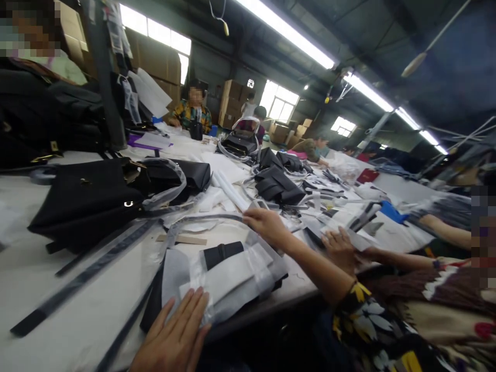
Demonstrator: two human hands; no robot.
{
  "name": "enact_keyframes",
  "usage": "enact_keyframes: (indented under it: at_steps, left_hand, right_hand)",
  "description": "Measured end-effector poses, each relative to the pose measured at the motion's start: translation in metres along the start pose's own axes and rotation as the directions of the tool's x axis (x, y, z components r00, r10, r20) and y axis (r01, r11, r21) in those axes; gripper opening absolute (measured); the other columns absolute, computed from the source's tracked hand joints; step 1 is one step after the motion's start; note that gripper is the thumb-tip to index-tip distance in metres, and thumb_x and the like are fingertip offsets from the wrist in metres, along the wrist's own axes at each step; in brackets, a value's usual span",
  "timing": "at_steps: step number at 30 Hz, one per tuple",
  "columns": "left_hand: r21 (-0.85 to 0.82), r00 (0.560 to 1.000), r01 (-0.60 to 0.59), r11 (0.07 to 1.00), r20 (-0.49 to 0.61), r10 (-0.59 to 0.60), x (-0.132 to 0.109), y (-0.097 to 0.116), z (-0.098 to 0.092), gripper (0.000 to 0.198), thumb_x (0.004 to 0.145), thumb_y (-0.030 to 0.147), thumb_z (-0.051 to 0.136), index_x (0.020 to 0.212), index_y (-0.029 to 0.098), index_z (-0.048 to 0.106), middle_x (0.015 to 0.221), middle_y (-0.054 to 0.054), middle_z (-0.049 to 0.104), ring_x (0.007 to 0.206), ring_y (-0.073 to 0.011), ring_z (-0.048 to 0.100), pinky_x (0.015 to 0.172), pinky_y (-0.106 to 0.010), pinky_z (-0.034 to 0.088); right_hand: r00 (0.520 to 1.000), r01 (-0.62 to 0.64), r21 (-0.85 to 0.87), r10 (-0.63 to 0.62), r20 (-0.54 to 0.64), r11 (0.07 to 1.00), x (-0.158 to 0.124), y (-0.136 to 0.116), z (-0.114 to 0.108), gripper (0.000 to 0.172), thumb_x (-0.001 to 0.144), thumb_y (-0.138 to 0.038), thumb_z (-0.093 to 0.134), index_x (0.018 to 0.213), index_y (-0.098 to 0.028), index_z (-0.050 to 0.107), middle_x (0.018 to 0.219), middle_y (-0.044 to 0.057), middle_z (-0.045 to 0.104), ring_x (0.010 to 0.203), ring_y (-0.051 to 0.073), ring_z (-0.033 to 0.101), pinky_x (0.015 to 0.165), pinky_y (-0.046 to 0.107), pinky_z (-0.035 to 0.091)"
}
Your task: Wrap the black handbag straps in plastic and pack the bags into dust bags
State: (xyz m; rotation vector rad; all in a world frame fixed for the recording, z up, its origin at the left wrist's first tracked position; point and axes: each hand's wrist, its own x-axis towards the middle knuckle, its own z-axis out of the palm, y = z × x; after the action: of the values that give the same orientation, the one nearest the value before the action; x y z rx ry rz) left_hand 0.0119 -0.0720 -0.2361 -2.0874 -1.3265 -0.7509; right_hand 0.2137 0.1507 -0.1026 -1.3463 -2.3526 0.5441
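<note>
My left hand lies flat, fingers spread, on the near corner of a black item wrapped in white paper and clear plastic at the table's front edge. My right hand, on a floral-sleeved arm, reaches out past the item. Its fingers are closed on the end of a plastic-wrapped strap that curves left across the table. A co-worker's hand rests on papers just right of my right hand.
A black handbag with wrapped handles stands at the left, long dark straps lying before it. More black bags, paper and plastic cover the white table. Several people sit along it; cardboard boxes are stacked at the back.
</note>
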Motion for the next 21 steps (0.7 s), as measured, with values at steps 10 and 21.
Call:
enact_keyframes:
  at_steps: [10,21]
  left_hand:
    - [0.013,0.999,-0.009,1.0,-0.051,0.01,-0.004,-0.002,0.007,0.041,0.097,0.035,0.046,0.13,0.015,0.061,0.13,-0.006,0.067,0.115,-0.02,0.065,0.12,-0.037,0.021]
    - [0.085,0.988,-0.124,0.989,-0.082,0.131,-0.016,-0.015,0.014,0.042,0.099,0.037,0.045,0.133,0.017,0.059,0.134,-0.004,0.065,0.112,-0.0204,0.067,0.098,-0.037,0.044]
  right_hand:
    - [0.85,-0.487,0.083,0.45,0.273,0.869,0.001,0.113,-0.059,0.033,0.085,-0.043,0.072,0.069,-0.014,0.074,0.073,0.006,0.075,0.066,0.016,0.068,0.063,0.024,0.051]
    - [0.72,-0.633,0.279,0.417,0.554,0.722,0.005,0.118,-0.062,0.02,0.097,-0.031,0.061,0.102,-0.012,0.064,0.092,0.002,0.066,0.073,0.012,0.064,0.065,0.027,0.056]
